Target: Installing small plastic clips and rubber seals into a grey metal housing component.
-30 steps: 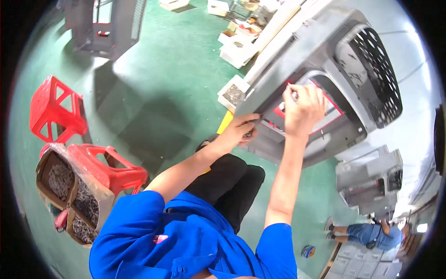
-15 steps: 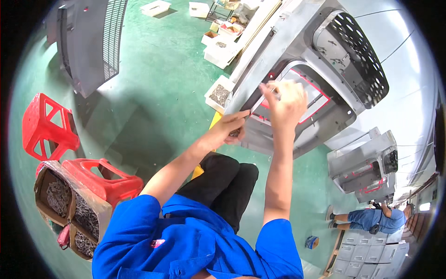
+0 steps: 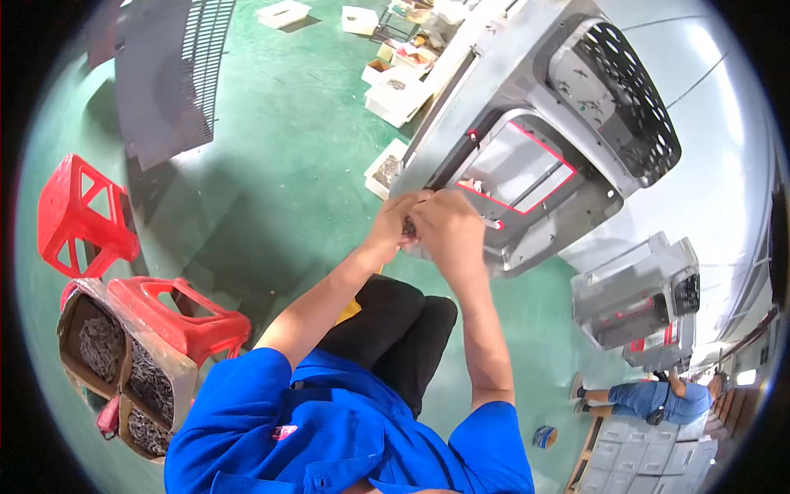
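My left hand (image 3: 390, 226) is cupped round a handful of small dark metal pieces (image 3: 408, 226), too small to name by kind. My right hand (image 3: 453, 229) meets it, its fingers closed and dipping into that handful. What its fingertips pinch, if anything, is hidden. Just beyond both hands stands a large grey moulded panel (image 3: 494, 78), tilted, with rounded openings and a black perforated section. Through one opening shows a red-edged rectangle (image 3: 543, 185), with small red fittings beside it.
Two red plastic stools (image 3: 86, 218) and a cardboard box (image 3: 123, 370) of small metal parts stand at left. White bins (image 3: 395, 97) line the far side. A grey grille panel (image 3: 164, 82) is at far left. At right, a person in blue (image 3: 671, 399) stands by other panels (image 3: 634, 288).
My right hand has left the panel's edge and come down and left to my left hand. My left hand has shifted slightly left. The view has moved a little.
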A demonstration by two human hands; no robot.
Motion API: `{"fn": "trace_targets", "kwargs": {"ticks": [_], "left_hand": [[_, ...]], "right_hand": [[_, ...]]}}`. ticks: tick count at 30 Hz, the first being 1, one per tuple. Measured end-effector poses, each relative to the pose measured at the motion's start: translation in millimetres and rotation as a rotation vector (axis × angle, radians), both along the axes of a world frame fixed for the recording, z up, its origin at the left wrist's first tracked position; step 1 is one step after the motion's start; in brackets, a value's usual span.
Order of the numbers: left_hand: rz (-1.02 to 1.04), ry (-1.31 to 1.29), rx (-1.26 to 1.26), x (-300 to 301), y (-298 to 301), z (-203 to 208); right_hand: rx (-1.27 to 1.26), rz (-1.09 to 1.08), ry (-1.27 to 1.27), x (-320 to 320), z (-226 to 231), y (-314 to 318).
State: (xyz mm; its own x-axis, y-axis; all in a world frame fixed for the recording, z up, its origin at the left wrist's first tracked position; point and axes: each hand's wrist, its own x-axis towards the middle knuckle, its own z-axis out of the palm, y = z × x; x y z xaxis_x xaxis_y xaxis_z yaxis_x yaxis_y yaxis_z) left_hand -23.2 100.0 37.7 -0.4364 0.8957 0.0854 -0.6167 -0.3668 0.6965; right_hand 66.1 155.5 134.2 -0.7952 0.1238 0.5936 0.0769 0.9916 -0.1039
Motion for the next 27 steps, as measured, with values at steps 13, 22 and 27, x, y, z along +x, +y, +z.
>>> {"fn": "trace_targets", "kwargs": {"ticks": [13,22,27], "left_hand": [[0.119,0.294,0.086,-14,-61,-8],[-0.052,0.052,0.029,-21,-97,8],[-0.11,0.089,0.044,-16,-101,12]], "right_hand": [[0.703,-0.257,0.603,-57,217,32],[0.528,-0.103,0.549,-80,218,35],[0.792,-0.196,0.526,-83,229,21]]}}
